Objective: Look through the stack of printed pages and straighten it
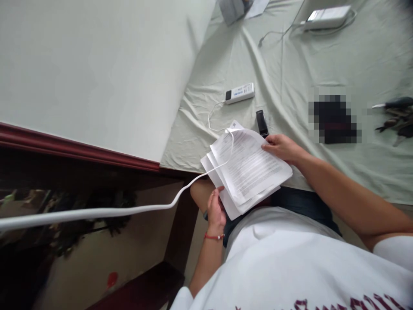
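Note:
Several loose printed sheets of paper [251, 165] rest between my two hands, over the table edge and my lap. Their edges are fanned out of line and the top sheet curls at its corners. My left hand [216, 209], with a red bracelet at the wrist, grips the lower left edge of the sheets, its fingers partly under them. My right hand [281, 148] pinches the upper right edge, thumb on top. Just beyond that hand lies a small black stapler-like object [262, 123]. A white cable [190, 183] crosses in front of the papers.
A white power bank [240, 93] lies on the pale green cloth [284, 77]. Farther off are a white box-shaped device [327, 18] with a cable and a grey object [231, 10]. At right are a blurred-out dark item [335, 119] and keys [398, 122]. A white surface [97, 77] fills the left.

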`<state>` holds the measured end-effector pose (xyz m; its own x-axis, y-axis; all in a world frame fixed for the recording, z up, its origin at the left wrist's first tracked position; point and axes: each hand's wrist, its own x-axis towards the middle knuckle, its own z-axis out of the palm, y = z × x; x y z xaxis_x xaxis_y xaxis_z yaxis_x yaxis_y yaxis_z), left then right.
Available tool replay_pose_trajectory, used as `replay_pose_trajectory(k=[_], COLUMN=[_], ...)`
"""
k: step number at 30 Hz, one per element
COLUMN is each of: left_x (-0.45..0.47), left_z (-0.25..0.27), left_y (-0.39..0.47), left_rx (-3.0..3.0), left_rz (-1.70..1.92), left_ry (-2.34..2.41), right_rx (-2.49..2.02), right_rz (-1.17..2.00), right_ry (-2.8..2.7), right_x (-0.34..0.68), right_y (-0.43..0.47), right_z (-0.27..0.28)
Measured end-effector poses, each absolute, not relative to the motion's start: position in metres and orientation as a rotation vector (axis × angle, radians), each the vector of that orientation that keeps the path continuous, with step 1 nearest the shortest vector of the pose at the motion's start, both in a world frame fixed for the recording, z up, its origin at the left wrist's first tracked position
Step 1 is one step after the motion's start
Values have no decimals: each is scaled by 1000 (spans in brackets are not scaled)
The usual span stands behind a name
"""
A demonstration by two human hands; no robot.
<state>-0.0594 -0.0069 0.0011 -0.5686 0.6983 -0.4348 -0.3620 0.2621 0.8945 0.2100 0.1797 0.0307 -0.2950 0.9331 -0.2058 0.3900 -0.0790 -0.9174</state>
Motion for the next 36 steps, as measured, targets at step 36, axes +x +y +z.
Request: replay_pose_trajectory(k=[36], left_x=[-65], left_z=[-7], left_y=[1], left_rx=[384], left_rz=[1614], left_ry=[1656], right_rx=[-1719], right_rz=[991], right_ry=[-2140], right_x=[209], right_y=[184], right_z=[45])
